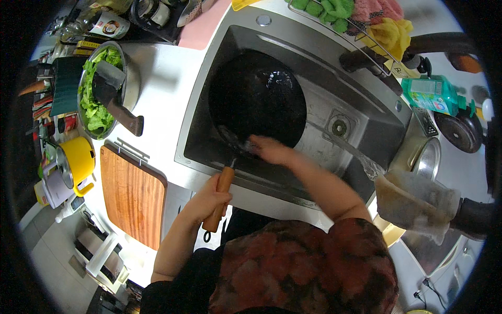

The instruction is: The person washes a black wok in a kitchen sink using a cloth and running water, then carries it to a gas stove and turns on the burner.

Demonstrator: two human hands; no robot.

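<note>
A black wok point(255, 98) lies tilted in the sink, a wet gleam on its inner surface. My left hand point(211, 198) is closed around its wooden handle point(224, 180), just outside the sink's front edge. Blurred by motion, my right hand point(270, 150) reaches over the wok's near rim with its fingertips at the inside wall. Whether those fingers hold anything cannot be made out. The stainless steel sink point(325, 157) has its drain point(339, 127) to the right of the wok. A clear stream of water point(341, 143) runs near the drain.
At left stand a metal bowl point(131, 78) of leafy greens with a cleaver point(117, 98) across it, a wooden cutting board point(133, 192) and a yellow pot point(78, 167). Rightward are a translucent wrapped bag point(415, 204), a green soap bottle point(431, 94) and a rack of cloths point(341, 11).
</note>
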